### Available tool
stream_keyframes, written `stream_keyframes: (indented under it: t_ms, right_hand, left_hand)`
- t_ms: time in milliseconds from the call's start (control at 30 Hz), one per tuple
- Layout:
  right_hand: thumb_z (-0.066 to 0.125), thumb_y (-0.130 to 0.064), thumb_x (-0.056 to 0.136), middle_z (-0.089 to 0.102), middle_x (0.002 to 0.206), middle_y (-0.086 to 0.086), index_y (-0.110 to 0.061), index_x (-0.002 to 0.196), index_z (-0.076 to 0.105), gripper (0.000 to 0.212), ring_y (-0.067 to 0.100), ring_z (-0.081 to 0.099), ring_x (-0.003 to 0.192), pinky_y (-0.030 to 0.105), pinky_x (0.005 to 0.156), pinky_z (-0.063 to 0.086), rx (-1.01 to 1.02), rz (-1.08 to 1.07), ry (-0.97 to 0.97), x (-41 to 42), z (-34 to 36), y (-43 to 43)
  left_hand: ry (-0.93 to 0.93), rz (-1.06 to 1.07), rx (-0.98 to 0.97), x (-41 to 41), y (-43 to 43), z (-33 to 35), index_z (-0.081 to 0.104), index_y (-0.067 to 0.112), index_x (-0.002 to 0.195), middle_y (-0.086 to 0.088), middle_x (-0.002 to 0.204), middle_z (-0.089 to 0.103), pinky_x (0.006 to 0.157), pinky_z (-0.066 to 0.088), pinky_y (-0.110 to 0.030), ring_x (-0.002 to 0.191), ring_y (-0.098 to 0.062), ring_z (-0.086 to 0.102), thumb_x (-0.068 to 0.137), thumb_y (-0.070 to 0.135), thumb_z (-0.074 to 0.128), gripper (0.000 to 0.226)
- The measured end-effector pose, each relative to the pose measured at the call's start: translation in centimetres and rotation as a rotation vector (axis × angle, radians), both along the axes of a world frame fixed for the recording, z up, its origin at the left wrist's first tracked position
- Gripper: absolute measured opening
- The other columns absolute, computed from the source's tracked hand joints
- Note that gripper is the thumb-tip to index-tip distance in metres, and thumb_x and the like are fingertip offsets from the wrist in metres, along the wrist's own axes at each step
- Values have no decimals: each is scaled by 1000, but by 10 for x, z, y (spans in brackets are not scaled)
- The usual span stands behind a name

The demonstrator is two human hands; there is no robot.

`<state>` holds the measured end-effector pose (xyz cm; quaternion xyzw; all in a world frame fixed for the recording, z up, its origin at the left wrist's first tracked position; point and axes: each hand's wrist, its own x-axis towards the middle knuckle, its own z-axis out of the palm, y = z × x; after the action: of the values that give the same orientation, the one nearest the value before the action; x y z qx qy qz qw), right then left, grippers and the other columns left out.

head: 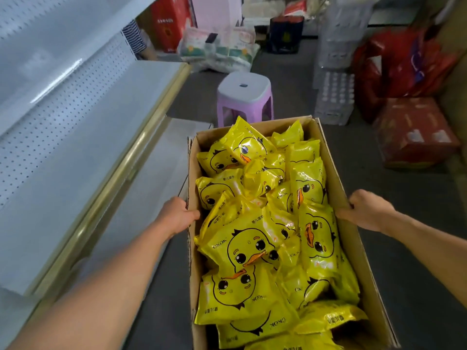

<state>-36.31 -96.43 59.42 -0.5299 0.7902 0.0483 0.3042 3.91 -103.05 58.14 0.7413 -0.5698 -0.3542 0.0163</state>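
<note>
Head view. The near end of the open brown cardboard box (337, 173) is cut off at 6 o'clock. Left hand (180, 213) at 9 o'clock: thumb hooked over the rim, fingers hidden behind the wall. Right hand (366, 210) at 3 o'clock: fingers curled on the rim. The box sits centre frame, heaped with glossy yellow duck-printed packs (242, 248). Lilac plastic stool (243, 97) at 12 o'clock.

Cardboard box (331, 173): coloured plain brown
Packets (247, 246): printed bright yellow, with black-outlined duck faces and orange beaks
Stool (243, 84), at 12 o'clock: lilac legs, topped in pale grey
Shelving (50, 122), at 9 o'clock: painted white, dotted with holes, edged in gold
Carton (414, 132), at 2 o'clock: wrapped in red
</note>
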Motion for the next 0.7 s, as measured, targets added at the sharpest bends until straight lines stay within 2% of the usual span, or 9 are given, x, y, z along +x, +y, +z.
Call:
stream_keyframes:
  t_ms: [67, 167, 367, 467, 600, 700]
  right_hand:
    - [66, -35, 87, 57, 66, 4, -12, 68, 57, 31, 17, 54, 59, 26, 51, 40, 1, 4, 8, -16, 3, -55]
    - [67, -35, 86, 59, 66, 4, -13, 66, 57, 31, 18, 56, 59, 24, 49, 38, -16, 38, 44, -34, 15, -137]
    - [67, -33, 84, 57, 62, 3, -14, 61, 55, 33, 17, 54, 56, 23, 47, 34, -46, 81, 83, -53, 28, -293]
    - [68, -33, 83, 58, 63, 4, -12, 64, 59, 30, 18, 55, 57, 24, 48, 36, -50, 94, 73, -62, 23, -370]
    - [69, -34, 82, 59, 63, 6, -9, 68, 64, 30, 20, 57, 58, 25, 51, 39, -29, 102, 61, -68, 11, -480]
    - [68, -37, 82, 62, 65, 6, -11, 67, 65, 30, 20, 60, 61, 25, 52, 40, -15, 124, 73, -73, 4, -537]
  left_hand:
    - [10, 3, 3, -14, -46, -2, 47, 11, 66, -4, 62, 43, 55, 32, -30, 55, -18, 41, 83, 21, 73, 33]
    - [43, 39, -8, -32, -114, -3, 47, 11, 66, -4, 61, 42, 53, 31, -29, 53, -16, 41, 84, 19, 73, 33]
    - [77, 123, -30, -51, -246, -6, 57, 5, 77, -11, 72, 58, 63, 45, -34, 64, -24, 56, 82, 20, 72, 22]
    - [83, 132, -30, -57, -319, -10, 55, 5, 76, -11, 74, 59, 66, 48, -35, 67, -26, 59, 83, 20, 73, 24]
    - [72, 163, -24, -61, -420, -12, 58, 5, 75, -18, 84, 67, 80, 58, -47, 83, -33, 68, 80, 21, 76, 24]
    - [44, 183, -22, -66, -472, -10, 57, 7, 72, -16, 81, 68, 79, 58, -43, 82, -31, 69, 80, 22, 75, 24]
